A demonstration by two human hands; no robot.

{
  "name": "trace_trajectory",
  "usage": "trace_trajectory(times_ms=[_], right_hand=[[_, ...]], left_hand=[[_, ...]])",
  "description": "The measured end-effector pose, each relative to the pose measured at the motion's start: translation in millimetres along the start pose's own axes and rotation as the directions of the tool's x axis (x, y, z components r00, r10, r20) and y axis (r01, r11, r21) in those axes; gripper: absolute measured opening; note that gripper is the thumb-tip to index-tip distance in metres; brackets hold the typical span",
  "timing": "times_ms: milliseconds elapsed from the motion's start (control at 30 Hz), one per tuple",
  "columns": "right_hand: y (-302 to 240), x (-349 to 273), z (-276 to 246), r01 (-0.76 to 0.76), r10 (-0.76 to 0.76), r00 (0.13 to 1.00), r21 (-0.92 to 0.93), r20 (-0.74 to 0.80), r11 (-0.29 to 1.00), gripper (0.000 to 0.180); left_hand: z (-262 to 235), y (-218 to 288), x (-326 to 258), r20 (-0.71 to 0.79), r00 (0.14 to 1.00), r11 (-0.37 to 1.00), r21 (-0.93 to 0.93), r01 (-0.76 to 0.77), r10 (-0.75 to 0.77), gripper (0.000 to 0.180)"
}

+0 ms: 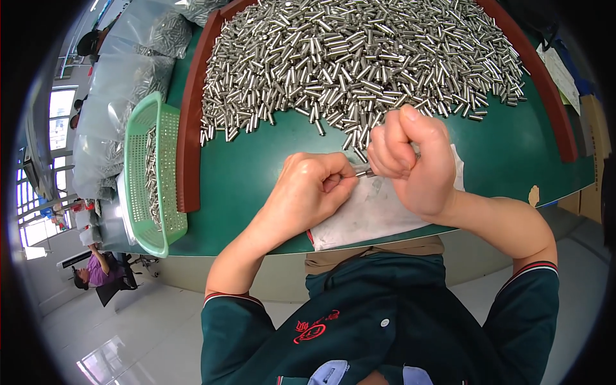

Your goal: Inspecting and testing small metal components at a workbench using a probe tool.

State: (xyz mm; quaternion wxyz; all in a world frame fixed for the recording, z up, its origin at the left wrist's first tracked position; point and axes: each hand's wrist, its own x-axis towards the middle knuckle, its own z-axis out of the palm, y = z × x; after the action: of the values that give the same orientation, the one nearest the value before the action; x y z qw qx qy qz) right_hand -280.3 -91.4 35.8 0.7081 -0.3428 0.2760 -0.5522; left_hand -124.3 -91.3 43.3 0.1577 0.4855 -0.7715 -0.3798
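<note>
My left hand (pixel 314 192) is closed, its thumb and forefinger pinching one end of a short shiny metal pin (pixel 364 172). The pin's other end reaches to my right hand (pixel 416 163), a closed fist with the thumb uppermost. Whatever the right fingers enclose is hidden. Both hands are just above a stained white cloth (pixel 366 218) at the table's near edge. Beyond them spreads a large heap of loose metal pins (pixel 359 70), a few of which lie close to the right knuckles.
Red-brown wooden strips (pixel 190 128) border the heap on the green table (pixel 240 186). At left stands a green plastic basket (pixel 168 160) holding pins, beside clear bags (pixel 119 109) of metal parts. Papers (pixel 558 74) lie far right. A seated person (pixel 106 273) is in the background.
</note>
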Motion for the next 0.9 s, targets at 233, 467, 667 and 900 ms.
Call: trace_trajectory(times_ms=[233, 467, 667, 900], right_hand=[[1.6, -1.9, -0.5, 0.052, -0.050, 0.999, -0.125, 0.017, 0.991, 0.040], [-15.6, 5.9, -5.4, 0.120, -0.123, 0.990, 0.047, 0.071, 0.992, 0.039], [-10.0, 8.1, -9.2, 0.006, -0.025, 0.988, 0.119, 0.155, 0.993, 0.040], [-11.2, 8.0, -8.7, 0.026, -0.050, 0.990, 0.180, 0.130, 0.983, 0.039]], left_hand=[[-1.4, -4.9, 2.8, 0.049, 0.998, 0.997, -0.064, 0.049, -0.046, 0.006], [-7.8, -5.5, 3.1, 0.066, 0.994, 0.986, -0.138, 0.098, -0.090, 0.005], [-13.6, -21.7, 5.9, 0.195, 0.973, 0.524, -0.820, 0.231, -0.123, 0.010], [-14.3, -26.6, 10.7, 0.231, 0.963, 0.407, -0.873, 0.267, -0.137, 0.013]])
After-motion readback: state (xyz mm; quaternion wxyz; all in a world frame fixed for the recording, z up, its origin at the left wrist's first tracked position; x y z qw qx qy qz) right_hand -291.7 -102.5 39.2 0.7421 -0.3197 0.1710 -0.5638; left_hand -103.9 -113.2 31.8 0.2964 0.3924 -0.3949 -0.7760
